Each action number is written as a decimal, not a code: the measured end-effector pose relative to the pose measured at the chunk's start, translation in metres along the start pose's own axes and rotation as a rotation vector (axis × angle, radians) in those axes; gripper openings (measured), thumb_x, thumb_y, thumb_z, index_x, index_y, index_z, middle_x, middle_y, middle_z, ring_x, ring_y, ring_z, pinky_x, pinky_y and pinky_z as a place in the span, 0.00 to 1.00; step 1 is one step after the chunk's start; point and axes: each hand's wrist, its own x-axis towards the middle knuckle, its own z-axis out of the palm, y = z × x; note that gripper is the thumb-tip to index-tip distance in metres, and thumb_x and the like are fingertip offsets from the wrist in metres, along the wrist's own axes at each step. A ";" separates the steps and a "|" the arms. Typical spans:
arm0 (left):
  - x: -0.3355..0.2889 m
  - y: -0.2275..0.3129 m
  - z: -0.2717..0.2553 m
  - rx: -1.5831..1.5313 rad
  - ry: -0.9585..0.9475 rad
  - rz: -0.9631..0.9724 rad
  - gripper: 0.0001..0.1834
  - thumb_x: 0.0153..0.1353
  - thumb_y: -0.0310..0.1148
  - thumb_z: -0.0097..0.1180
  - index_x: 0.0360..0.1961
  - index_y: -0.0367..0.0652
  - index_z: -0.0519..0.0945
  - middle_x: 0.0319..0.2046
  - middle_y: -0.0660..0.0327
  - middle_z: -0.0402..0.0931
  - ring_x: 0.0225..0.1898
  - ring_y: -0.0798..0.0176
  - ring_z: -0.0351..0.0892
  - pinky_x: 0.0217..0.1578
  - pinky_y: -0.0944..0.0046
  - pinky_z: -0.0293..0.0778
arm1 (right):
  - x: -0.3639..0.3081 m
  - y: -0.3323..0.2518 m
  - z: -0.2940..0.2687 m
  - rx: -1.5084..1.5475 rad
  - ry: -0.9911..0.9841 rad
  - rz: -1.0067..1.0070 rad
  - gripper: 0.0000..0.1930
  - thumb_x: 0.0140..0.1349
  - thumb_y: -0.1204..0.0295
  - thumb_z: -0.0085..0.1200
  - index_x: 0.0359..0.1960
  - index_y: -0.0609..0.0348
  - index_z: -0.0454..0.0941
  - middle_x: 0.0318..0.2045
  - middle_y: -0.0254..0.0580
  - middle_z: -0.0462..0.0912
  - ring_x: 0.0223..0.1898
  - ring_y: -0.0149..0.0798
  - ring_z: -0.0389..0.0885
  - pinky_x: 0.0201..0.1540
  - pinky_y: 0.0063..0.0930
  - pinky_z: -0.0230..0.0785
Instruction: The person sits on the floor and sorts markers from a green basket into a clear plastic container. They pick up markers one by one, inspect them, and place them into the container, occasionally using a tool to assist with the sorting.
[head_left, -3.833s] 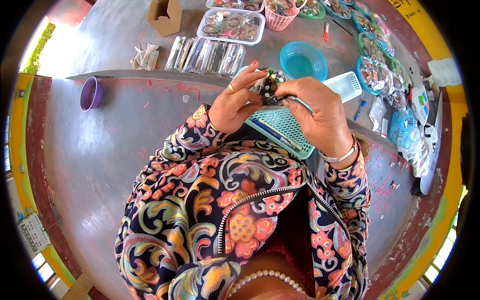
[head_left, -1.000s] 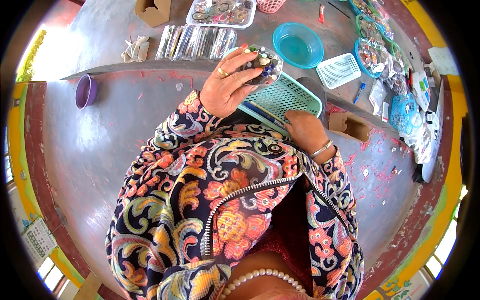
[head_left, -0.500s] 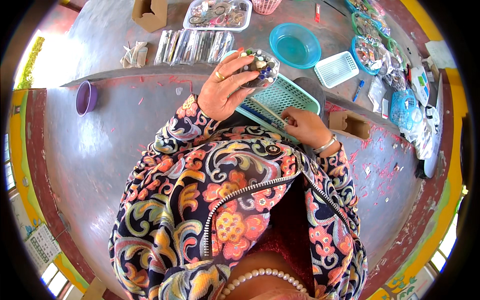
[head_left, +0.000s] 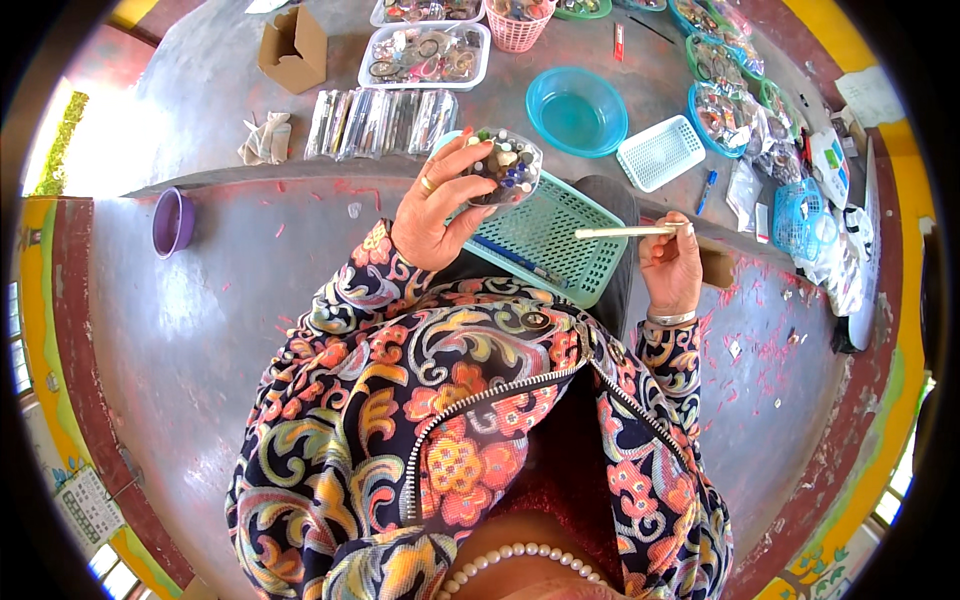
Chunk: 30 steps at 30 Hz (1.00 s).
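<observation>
My left hand (head_left: 440, 205) is closed around a clear container (head_left: 515, 168) packed with small round ends in white, blue, green and brown, perhaps pen ends. Between the fingers and thumb of my right hand (head_left: 672, 268) is a slim cream-coloured pen (head_left: 622, 232), held level and pointing left. A pale green perforated basket (head_left: 590, 285) rests at my lap, partly under the container. Inside it lie dark blue pens (head_left: 515, 258). My right hand is just right of the basket's rim, apart from it.
On the raised ledge ahead are wrapped pen bundles (head_left: 380, 124), a white tray of small items (head_left: 478, 78), a blue basin (head_left: 577, 112), a pale basket (head_left: 660, 153) and a cardboard box (head_left: 293, 48). A purple bowl (head_left: 173, 222) stands left; another cardboard box (head_left: 717, 265) is behind my right hand.
My right hand has lifted the cream pen out of the basket and moved right and outward with it. My left hand still holds the container, slightly lower in view.
</observation>
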 end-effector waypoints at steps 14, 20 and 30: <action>-0.001 -0.004 0.000 -0.005 -0.003 0.008 0.13 0.52 0.18 0.60 0.38 0.38 0.73 0.59 0.44 0.66 0.64 0.34 0.59 0.61 0.45 0.59 | 0.003 0.001 0.026 0.073 -0.157 -0.131 0.15 0.66 0.68 0.51 0.51 0.63 0.73 0.39 0.42 0.79 0.39 0.35 0.74 0.35 0.25 0.65; 0.001 -0.002 0.002 0.000 -0.015 -0.012 0.11 0.54 0.19 0.60 0.38 0.39 0.74 0.59 0.44 0.66 0.64 0.34 0.59 0.61 0.45 0.59 | 0.002 0.001 0.026 0.072 -0.184 -0.158 0.14 0.66 0.71 0.51 0.51 0.62 0.73 0.40 0.44 0.80 0.41 0.36 0.76 0.35 0.26 0.66; -0.001 -0.005 0.005 -0.001 0.015 0.020 0.10 0.55 0.18 0.59 0.36 0.41 0.75 0.61 0.45 0.64 0.66 0.33 0.55 0.63 0.44 0.56 | 0.001 0.005 0.023 -0.006 -0.081 -0.142 0.14 0.63 0.77 0.53 0.50 0.64 0.74 0.36 0.42 0.80 0.38 0.35 0.77 0.34 0.25 0.66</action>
